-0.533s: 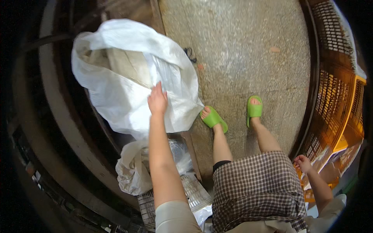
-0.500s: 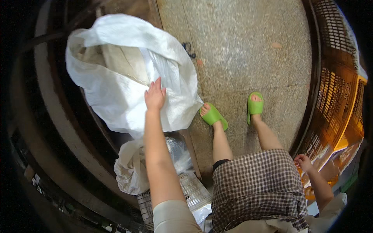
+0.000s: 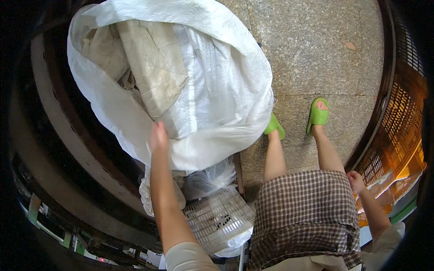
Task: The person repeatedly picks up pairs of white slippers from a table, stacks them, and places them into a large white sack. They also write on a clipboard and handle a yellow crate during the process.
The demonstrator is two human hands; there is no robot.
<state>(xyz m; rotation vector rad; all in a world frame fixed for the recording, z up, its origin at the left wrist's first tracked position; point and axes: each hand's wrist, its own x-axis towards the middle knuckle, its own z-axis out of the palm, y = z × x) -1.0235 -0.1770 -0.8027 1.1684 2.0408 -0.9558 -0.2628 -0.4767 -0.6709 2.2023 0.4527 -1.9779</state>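
Note:
A large white woven sack (image 3: pixel 212 58) stands gaping at the left, with its top edge rolled outward. Inside it lie pieces of beige cloth (image 3: pixel 156 74). My left hand (image 3: pixel 158 137) is at the sack's near rim, its fingers closed over the edge and slightly smeared by motion. Down at my right side, my right hand (image 3: pixel 356 181) hangs beside the checked apron (image 3: pixel 307 207), fingers curled in and nothing visible in them.
A grey plastic crate (image 3: pixel 221 219) and a clear plastic bag (image 3: pixel 210 178) sit just below the sack. Orange mesh crates (image 3: pixel 400 113) line the right side. Dark rails (image 3: pixel 58 108) run along the left. My feet in green slippers (image 3: pixel 319 113) stand on stone flooring (image 3: pixel 312 54).
My left hand has moved left and nearer, from the sack's side to its rim. The sack's mouth gapes wider, showing more cloth. My right hand has curled up more.

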